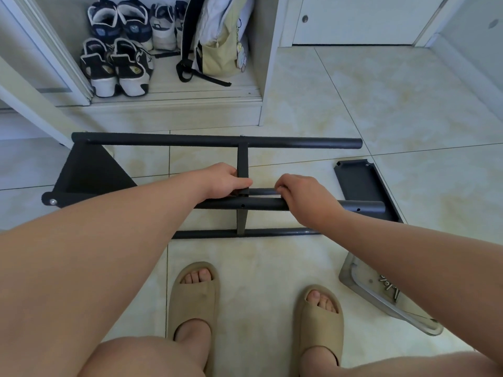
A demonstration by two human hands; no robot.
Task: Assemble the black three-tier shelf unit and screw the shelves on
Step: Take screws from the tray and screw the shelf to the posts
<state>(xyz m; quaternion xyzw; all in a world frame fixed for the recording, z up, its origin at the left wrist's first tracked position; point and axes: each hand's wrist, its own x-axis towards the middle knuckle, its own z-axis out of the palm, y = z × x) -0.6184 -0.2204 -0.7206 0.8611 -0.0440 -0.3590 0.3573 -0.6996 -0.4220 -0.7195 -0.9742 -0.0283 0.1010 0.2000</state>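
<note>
1. My left hand (227, 180) had its fingers (242, 183) closed on the edge of the middle shelf (242, 164), right where that edge met a black pole.
2. My right hand (299, 195) lay curled over the near upper pole (261, 204), fingers pinched together at a short stretch of tube just behind it; whether they held a screw I could not tell.
3. The black shelf unit (89, 172) lay on its side on the floor (353, 104) before me, its far pole (217, 141) running left to right, a triangular shelf fixed at its left end and the middle shelf standing edge-on between the poles.
4. A loose black shelf (364, 186) lay flat on the tiles to the right, touching the pole ends.
5. A clear plastic tray (392, 308) with a few screws (389, 288) sat near my right forearm.
6. My feet in tan slides (193, 297) stood on glossy cream tiles with thin grout lines.
7. Beyond the frame, an open pale cabinet (174, 104) held sneakers (117, 63) and a yellow-and-white backpack (217, 42); a white door (353, 20) stood to the right.
</note>
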